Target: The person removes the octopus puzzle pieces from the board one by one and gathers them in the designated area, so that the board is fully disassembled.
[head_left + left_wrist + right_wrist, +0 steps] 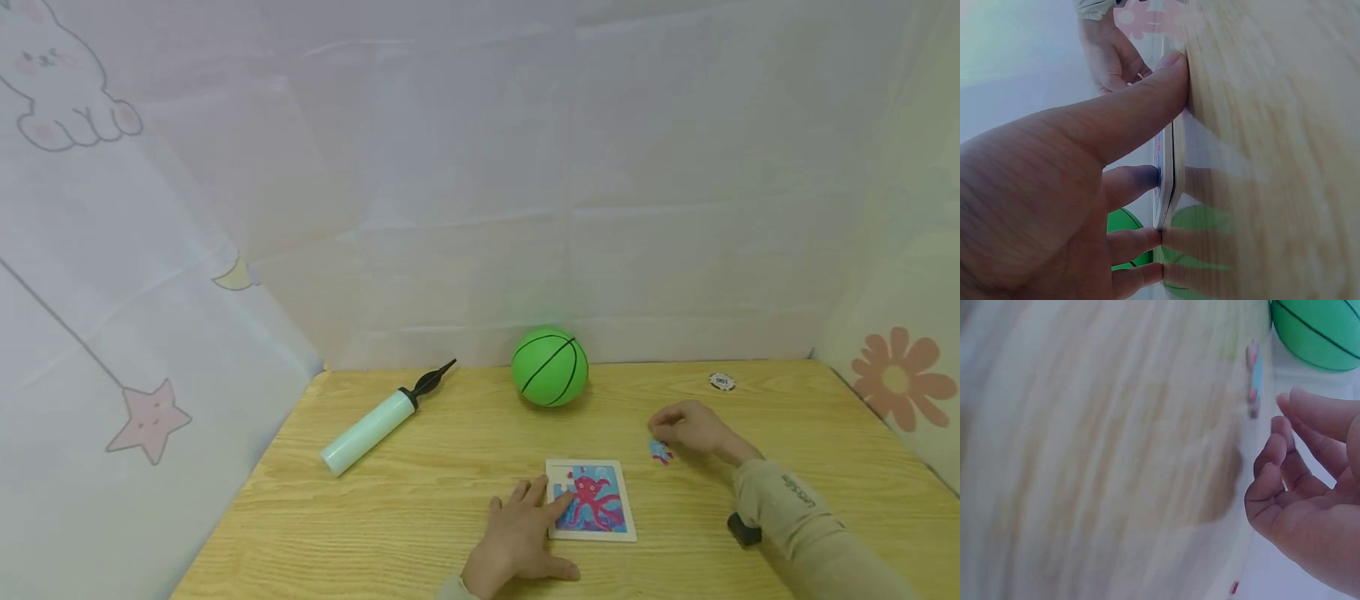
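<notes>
A framed jigsaw puzzle [600, 504] with a pink octopus on blue lies on the table, its top-left corner bare white. My left hand [521, 533] is spread at its left edge, index finger touching the picture, thumb and other fingers on the wood. To the right of the board, a blue and pink puzzle piece [660, 452] lies on the table. Just above it hovers my right hand [693, 427], fingers loosely bent. The right wrist view shows a gap between those fingertips and the puzzle piece [1255, 378], and nothing is seen in the hand.
Behind the board sits a green ball [550, 367] with black lines, close to the back sheet. A pale green hand pump [371, 429] with a black nozzle lies at left. A round chip [722, 382] marked with digits is at the back right of the wooden table [420, 533].
</notes>
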{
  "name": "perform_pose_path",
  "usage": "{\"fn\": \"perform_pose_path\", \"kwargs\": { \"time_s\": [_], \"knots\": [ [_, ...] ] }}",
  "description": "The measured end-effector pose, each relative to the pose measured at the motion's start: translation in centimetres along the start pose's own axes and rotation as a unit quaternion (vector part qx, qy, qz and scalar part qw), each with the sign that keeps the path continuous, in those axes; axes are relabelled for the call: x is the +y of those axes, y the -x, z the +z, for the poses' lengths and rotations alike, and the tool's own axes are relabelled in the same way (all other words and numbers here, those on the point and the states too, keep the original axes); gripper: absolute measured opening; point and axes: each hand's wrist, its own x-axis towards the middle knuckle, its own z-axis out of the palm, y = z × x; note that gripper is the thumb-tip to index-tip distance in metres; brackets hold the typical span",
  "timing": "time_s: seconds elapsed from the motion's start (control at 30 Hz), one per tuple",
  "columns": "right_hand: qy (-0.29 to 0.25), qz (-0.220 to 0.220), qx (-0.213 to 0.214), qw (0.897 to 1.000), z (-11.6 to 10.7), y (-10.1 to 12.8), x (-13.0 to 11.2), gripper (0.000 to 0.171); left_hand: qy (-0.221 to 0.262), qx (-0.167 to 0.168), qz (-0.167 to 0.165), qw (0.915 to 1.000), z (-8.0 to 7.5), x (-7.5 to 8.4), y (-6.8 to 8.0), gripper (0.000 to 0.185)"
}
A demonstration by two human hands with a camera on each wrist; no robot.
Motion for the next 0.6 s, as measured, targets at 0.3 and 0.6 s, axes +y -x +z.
{"fn": "perform_pose_path", "kwargs": {
  "time_s": [0.3, 0.6],
  "knots": [
    [-0.018, -0.055, 0.002, 0.998, 0.4, -1.0, -3.0, 0.030, 0.005, -0.002, -0.002, 1.0000, -0.1, 0.1, 0.1, 0.088],
    [-0.057, -0.100, -0.035, 0.993, 2.9, -1.5, -6.3, 0.030, -0.001, -0.008, -0.012, 0.9999, 0.0, 0.1, 0.0, 0.088]
  ]
}}
